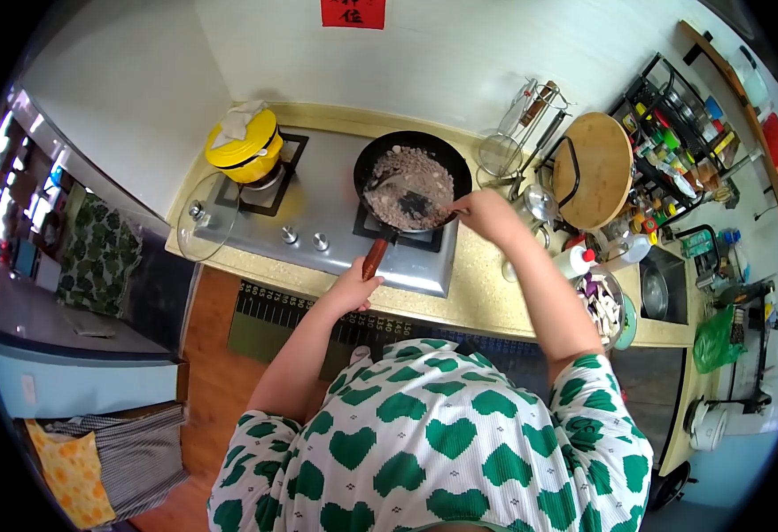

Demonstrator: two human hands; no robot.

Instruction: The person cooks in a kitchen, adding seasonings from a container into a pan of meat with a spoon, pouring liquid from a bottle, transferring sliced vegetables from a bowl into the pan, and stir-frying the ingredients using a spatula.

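A black frying pan (369, 164) stands on the right burner of the steel stove, with crumbly greyish-brown minced food (414, 166) in it. My left hand (351, 287) is closed on the end of the pan's reddish-brown wooden handle (375, 258). Over the pan's right rim, my right hand (486, 215) grips a spatula, whose dark blade (416, 207) lies in the food. The spatula's handle is mostly hidden by my fingers.
A yellow pot (245, 151) with a cloth on its lid sits on the left burner, a glass lid (206, 217) beside it. At right are a white bottle (574, 262), a bowl of cut vegetables (602, 306), a round wooden board (595, 170), spice racks and a sink (664, 282).
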